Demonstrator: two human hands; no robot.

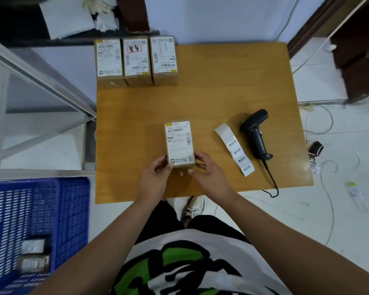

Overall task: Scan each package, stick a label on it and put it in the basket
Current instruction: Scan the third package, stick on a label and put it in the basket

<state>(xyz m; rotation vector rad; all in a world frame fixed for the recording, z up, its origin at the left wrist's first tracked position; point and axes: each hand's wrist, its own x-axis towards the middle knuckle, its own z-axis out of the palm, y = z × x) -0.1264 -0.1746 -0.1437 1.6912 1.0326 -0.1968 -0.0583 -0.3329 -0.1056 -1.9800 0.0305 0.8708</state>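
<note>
Package point(180, 143): a small brown box with a white shipping label facing up, just toward 7 o'clock from the table's middle. You hold it by its near end. I cannot tell whether it rests on the wood or is lifted.
Left hand point(156, 177): your fingers are curled round the box's near-left corner, gripping it.
Right hand point(207, 173): thumb and fingers clasp the near-right corner of the same box.
Label strip point(235, 149): lies flat at 3 o'clock from the box, apart from it. Four printed stickers show on its near half and the far end is blank.
Scanner point(256, 133): black and pistol-shaped, lying on its side just beyond the strip at 3 o'clock. Its cable point(271, 177) runs off the table's near edge.
Waiting packages point(136, 59): three similar boxes stand side by side, touching, at the table's 11 o'clock corner.
Basket point(73, 209): blue and slatted, off the table at 8 o'clock from you, with two packages point(33, 254) inside.
In the way: only bare wood and the table's near-left corner lie between the box and the basket. A grey metal frame point(41, 77) stands against the table's 9 o'clock side.
Scrap point(181, 173): a tiny white bit on the wood between your hands.
Table point(222, 81): an orange-brown wooden top.
Room: a pale tiled floor with loose cables point(328, 124) at 3 o'clock, and a dark wooden cabinet point(360, 50) at 2 o'clock.
</note>
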